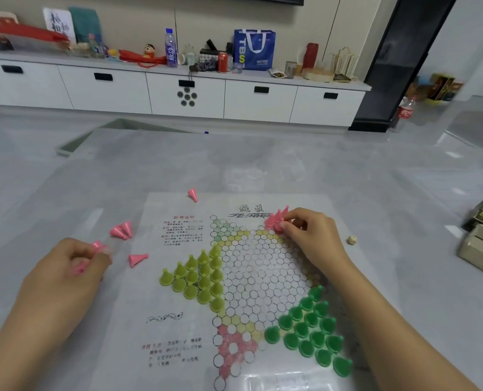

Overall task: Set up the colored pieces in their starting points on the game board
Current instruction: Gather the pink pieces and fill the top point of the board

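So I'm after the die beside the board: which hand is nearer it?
Right. The right hand sits just left of the die; the left hand is far across the board.

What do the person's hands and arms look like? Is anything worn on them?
Both arms are bare up to the picture's lower edge, with no sleeve in view. The left hand and the right hand show no glove, ring, watch or bracelet. The fingernails look short and unpainted.

Board centre [262, 266] lies open between yellow-green pieces [199, 280] and green pieces [310, 325].
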Action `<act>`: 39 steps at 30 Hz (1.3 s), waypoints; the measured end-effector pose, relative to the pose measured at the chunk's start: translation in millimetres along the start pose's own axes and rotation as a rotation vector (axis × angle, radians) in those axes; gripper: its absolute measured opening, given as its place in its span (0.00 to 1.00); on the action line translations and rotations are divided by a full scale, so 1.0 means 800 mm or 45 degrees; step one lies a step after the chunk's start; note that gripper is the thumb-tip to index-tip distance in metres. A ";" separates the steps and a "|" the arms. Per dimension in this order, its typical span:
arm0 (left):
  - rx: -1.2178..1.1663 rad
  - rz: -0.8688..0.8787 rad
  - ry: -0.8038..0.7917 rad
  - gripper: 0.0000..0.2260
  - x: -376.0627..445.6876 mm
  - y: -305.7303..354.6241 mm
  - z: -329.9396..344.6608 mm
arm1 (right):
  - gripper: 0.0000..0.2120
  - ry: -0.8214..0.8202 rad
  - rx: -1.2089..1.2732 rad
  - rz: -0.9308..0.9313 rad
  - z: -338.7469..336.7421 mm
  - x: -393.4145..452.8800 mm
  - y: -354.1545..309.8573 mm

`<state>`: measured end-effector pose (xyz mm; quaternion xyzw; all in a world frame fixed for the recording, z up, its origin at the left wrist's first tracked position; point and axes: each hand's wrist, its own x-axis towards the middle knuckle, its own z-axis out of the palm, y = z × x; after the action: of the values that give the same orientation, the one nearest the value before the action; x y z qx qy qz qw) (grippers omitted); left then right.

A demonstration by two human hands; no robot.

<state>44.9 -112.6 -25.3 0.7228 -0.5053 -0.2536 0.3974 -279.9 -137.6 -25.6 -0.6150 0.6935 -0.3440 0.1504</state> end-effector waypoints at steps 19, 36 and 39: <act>-0.110 0.048 -0.052 0.07 -0.013 0.020 -0.002 | 0.06 0.047 -0.034 -0.030 0.003 0.005 0.007; -1.068 -0.502 -0.624 0.10 -0.058 0.069 0.015 | 0.07 -0.060 0.338 -0.214 -0.055 -0.016 -0.088; -1.174 -0.594 -0.733 0.10 -0.068 0.076 0.028 | 0.07 -0.465 0.421 -0.348 -0.055 -0.039 -0.132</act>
<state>-24.3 -79.2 11.0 0.4696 -0.2582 -0.7137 0.4510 -222.4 -96.1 69.1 -0.7218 0.4999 -0.3528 0.3234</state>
